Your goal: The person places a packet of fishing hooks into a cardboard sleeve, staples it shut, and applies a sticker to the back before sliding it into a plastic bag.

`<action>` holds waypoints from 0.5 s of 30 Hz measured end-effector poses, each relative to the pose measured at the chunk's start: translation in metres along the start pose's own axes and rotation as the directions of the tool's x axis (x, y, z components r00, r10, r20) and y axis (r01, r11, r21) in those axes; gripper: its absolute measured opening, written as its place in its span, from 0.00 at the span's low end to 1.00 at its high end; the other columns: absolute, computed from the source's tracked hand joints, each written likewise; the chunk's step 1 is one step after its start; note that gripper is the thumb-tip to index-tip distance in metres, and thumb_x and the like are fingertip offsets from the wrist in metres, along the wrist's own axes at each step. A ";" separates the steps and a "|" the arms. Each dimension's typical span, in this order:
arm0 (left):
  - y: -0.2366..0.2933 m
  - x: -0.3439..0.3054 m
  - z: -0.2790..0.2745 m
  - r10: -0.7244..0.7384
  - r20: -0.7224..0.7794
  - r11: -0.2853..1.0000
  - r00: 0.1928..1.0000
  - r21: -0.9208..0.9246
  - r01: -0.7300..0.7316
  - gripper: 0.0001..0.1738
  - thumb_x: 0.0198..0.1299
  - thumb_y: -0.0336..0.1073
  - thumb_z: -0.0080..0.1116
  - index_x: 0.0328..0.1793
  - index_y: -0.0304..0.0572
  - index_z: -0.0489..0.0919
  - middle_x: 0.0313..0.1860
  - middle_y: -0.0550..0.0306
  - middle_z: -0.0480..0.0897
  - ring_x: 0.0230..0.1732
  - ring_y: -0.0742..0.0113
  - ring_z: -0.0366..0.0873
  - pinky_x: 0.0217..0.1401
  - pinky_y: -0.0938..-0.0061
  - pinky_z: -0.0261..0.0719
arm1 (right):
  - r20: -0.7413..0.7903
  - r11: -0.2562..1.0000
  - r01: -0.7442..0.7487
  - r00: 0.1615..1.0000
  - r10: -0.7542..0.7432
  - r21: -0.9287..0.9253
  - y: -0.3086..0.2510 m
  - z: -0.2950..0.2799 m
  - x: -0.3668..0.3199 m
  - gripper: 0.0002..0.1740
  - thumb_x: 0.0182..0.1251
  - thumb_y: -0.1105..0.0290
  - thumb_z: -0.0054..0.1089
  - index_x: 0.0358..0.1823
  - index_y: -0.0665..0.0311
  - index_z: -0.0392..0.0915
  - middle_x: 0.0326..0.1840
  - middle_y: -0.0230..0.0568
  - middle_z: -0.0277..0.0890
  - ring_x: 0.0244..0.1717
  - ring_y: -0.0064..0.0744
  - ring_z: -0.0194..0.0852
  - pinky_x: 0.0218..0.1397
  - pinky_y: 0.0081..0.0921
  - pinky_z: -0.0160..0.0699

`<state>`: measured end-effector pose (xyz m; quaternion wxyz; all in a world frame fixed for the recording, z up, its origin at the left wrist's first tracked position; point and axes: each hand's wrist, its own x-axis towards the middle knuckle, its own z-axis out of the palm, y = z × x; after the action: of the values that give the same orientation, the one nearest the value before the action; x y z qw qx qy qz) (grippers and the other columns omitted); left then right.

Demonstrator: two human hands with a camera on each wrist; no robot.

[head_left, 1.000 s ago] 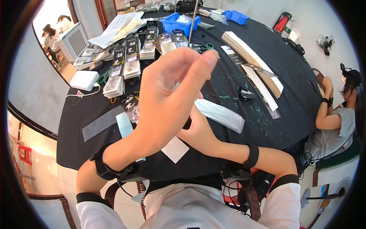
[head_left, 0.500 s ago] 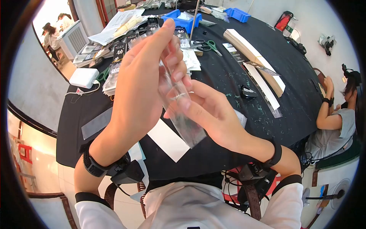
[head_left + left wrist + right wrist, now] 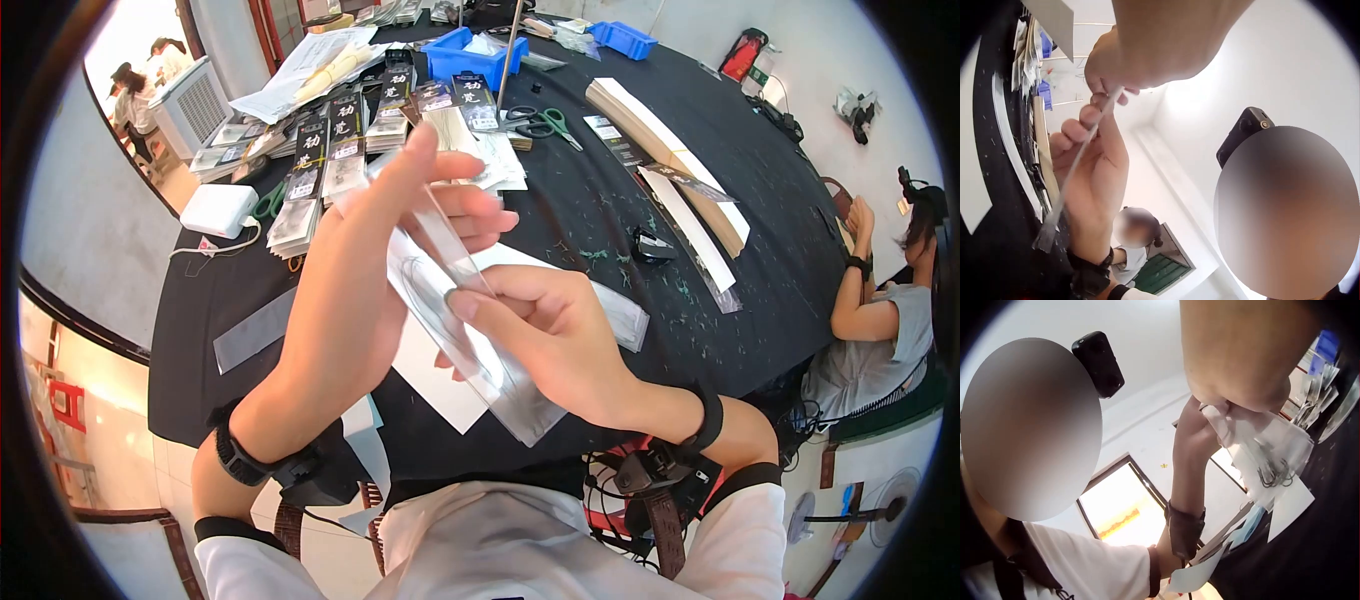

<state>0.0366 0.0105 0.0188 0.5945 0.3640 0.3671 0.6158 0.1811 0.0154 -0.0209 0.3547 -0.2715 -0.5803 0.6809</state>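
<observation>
Near the left edge of the black tabletop (image 3: 195,290) lie stacked packets (image 3: 320,175). Above the near edge, the left hand (image 3: 365,280) pinches the upper end of a clear bag (image 3: 510,395), its fingers close together. Hooks (image 3: 1275,472) are inside the bag. The right hand (image 3: 555,340) pinches the middle of the bag between thumb and curled fingers. Scissors (image 3: 535,122) lie toward the far edge.

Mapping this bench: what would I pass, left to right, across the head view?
White charger block, stacked black-labelled packets, blue plastic bin, green-handled scissors, tan stack of long card strips, seated person in grey. Left hand and right hand, holding the clear plastic sleeve, overlap: omitted.
</observation>
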 end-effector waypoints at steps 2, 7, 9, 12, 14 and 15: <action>0.006 0.000 -0.012 -0.007 0.053 0.999 0.999 0.040 0.005 0.20 0.66 0.47 0.50 0.48 0.35 0.76 0.34 0.55 0.80 0.42 0.65 0.80 0.52 0.72 0.76 | 0.007 1.000 -0.024 1.000 0.024 0.009 -0.002 -0.003 -0.003 0.12 0.70 0.72 0.50 0.43 0.77 0.77 0.31 0.40 0.79 0.30 0.24 0.79 0.33 0.21 0.78; 0.018 -0.001 -0.033 0.175 0.126 0.756 0.977 0.618 -0.215 0.15 0.64 0.40 0.56 0.43 0.33 0.79 0.29 0.60 0.81 0.33 0.80 0.77 0.40 0.83 0.76 | -0.011 1.000 -0.018 1.000 0.018 0.011 -0.002 -0.011 -0.007 0.11 0.69 0.74 0.51 0.42 0.78 0.77 0.31 0.42 0.78 0.31 0.26 0.79 0.34 0.21 0.77; 0.020 0.001 -0.041 0.150 0.152 0.747 0.977 0.630 -0.213 0.13 0.63 0.37 0.56 0.42 0.32 0.79 0.28 0.60 0.81 0.31 0.80 0.77 0.37 0.84 0.76 | -0.003 0.999 -0.008 1.000 0.008 -0.031 -0.001 -0.013 -0.006 0.11 0.69 0.74 0.50 0.42 0.78 0.77 0.31 0.42 0.78 0.32 0.26 0.80 0.35 0.20 0.76; 0.016 0.004 -0.043 0.154 0.165 0.743 0.974 0.631 -0.224 0.10 0.61 0.32 0.57 0.41 0.30 0.79 0.27 0.61 0.80 0.26 0.80 0.76 0.31 0.85 0.76 | 0.002 1.000 0.000 1.000 0.000 -0.021 0.002 -0.011 -0.002 0.11 0.69 0.74 0.51 0.42 0.78 0.77 0.31 0.42 0.79 0.32 0.25 0.79 0.36 0.19 0.76; 0.015 0.007 -0.045 0.220 0.201 0.724 0.955 0.622 -0.298 0.09 0.61 0.32 0.57 0.40 0.30 0.79 0.27 0.60 0.80 0.26 0.80 0.75 0.31 0.85 0.76 | -0.008 1.000 -0.022 1.000 0.022 -0.021 0.002 -0.011 -0.002 0.11 0.70 0.73 0.51 0.42 0.77 0.77 0.31 0.43 0.79 0.31 0.23 0.78 0.36 0.19 0.76; 0.014 0.007 -0.046 0.229 0.196 0.725 0.953 0.619 -0.301 0.09 0.61 0.32 0.58 0.40 0.30 0.79 0.27 0.59 0.80 0.26 0.79 0.75 0.31 0.85 0.75 | -0.003 1.000 -0.013 1.000 0.013 -0.021 0.003 -0.012 -0.001 0.12 0.70 0.73 0.51 0.42 0.77 0.77 0.31 0.43 0.80 0.31 0.22 0.78 0.35 0.18 0.75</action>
<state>-0.0106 0.0164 0.0105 0.3582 0.6262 0.4675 0.5109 0.1900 0.0215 -0.0263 0.3482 -0.2797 -0.5852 0.6768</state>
